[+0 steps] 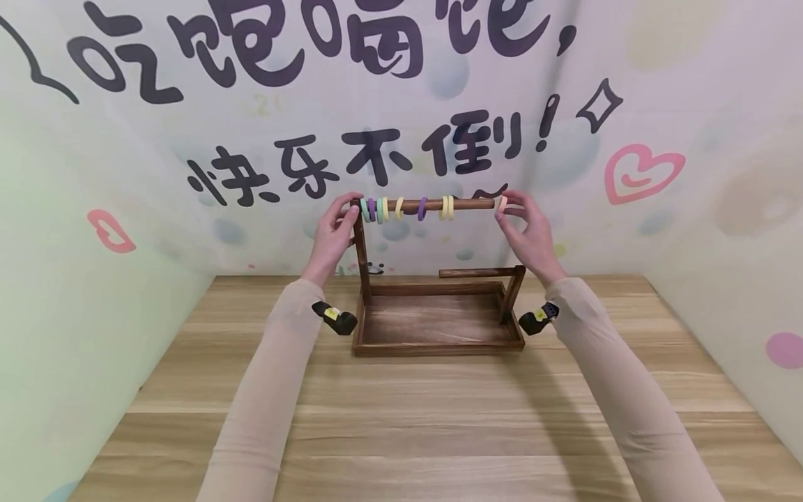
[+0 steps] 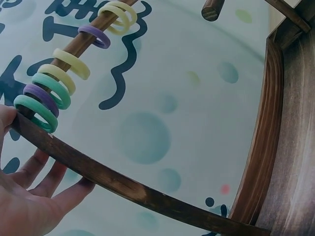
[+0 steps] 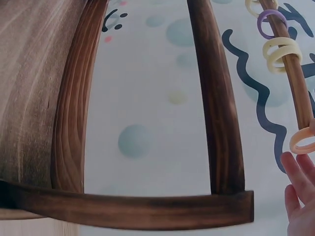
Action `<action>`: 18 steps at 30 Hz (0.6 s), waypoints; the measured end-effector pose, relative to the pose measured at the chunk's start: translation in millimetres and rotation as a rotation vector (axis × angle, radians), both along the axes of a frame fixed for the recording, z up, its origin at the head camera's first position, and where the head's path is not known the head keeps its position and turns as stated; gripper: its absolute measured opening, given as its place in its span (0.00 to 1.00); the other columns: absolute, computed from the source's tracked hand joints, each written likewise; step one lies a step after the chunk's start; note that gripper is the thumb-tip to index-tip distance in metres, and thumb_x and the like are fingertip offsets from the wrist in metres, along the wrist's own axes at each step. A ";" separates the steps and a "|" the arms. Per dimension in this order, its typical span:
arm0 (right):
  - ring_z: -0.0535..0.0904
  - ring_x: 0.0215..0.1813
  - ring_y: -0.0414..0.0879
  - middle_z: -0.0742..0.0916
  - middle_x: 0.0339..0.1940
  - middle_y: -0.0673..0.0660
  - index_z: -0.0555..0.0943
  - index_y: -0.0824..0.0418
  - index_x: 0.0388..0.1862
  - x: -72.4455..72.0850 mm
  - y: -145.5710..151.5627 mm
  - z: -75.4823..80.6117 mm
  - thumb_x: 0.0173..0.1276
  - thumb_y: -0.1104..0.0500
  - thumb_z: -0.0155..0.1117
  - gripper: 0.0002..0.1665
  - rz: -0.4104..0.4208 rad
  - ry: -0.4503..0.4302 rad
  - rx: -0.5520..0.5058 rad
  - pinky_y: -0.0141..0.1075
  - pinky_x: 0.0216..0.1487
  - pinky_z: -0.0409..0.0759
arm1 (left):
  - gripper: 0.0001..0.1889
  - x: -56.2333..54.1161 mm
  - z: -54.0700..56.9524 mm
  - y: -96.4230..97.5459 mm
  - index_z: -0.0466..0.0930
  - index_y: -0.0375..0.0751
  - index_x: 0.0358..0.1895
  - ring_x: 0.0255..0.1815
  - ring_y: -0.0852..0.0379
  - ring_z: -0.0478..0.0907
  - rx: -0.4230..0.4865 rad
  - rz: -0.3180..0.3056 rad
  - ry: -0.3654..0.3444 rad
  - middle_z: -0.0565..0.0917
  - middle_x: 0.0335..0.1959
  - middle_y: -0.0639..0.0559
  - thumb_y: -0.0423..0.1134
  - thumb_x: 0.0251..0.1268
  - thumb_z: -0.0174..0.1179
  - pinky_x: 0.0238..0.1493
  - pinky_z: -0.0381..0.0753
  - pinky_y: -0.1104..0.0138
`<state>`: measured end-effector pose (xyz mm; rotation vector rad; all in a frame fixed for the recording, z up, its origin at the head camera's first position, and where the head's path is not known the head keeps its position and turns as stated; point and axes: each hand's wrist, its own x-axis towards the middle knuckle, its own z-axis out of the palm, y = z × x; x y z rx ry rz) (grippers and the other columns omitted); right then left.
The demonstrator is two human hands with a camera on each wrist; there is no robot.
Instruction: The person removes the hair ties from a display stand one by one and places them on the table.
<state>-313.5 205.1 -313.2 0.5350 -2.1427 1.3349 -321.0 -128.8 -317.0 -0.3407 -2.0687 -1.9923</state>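
The right grip [image 1: 529,233] pinches a peach ring [image 1: 502,204] at the free end of the upper bar [image 1: 473,204] on a wooden rack [image 1: 439,349] whose tall post [image 1: 362,258] the left grip [image 1: 332,233] holds.

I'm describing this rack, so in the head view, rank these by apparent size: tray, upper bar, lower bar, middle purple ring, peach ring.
1. Tray
2. Upper bar
3. Lower bar
4. Middle purple ring and peach ring: they look too alike to rank.

Lettering [image 1: 373,134] on wall [image 1: 301,104], 吃饱喝饱, 快乐不倒!
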 end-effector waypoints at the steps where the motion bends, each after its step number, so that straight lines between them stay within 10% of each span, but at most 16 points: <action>1: 0.77 0.54 0.63 0.77 0.58 0.69 0.69 0.74 0.62 4.7 -0.3 2.6 0.68 0.71 0.59 0.24 0.002 -0.003 -0.002 0.46 0.58 0.74 | 0.16 -0.2 0.0 -0.2 0.73 0.48 0.63 0.45 0.53 0.72 -0.004 -0.001 -0.005 0.74 0.48 0.45 0.43 0.76 0.49 0.51 0.78 0.48; 7: 0.77 0.54 0.63 0.75 0.59 0.73 0.68 0.75 0.62 27.3 1.5 12.3 0.69 0.71 0.57 0.23 0.002 -0.031 -0.006 0.27 0.48 0.74 | 0.16 -1.2 2.0 -2.0 0.73 0.49 0.63 0.47 0.52 0.72 -0.005 -0.017 -0.049 0.73 0.50 0.45 0.43 0.76 0.49 0.52 0.76 0.47; 18: 0.77 0.50 0.55 0.76 0.57 0.70 0.68 0.76 0.61 39.1 10.3 8.8 0.68 0.72 0.57 0.23 -0.022 -0.036 -0.019 0.35 0.55 0.74 | 0.16 0.7 4.9 -3.6 0.72 0.49 0.63 0.47 0.51 0.72 -0.010 -0.027 -0.069 0.73 0.50 0.44 0.42 0.76 0.49 0.52 0.77 0.47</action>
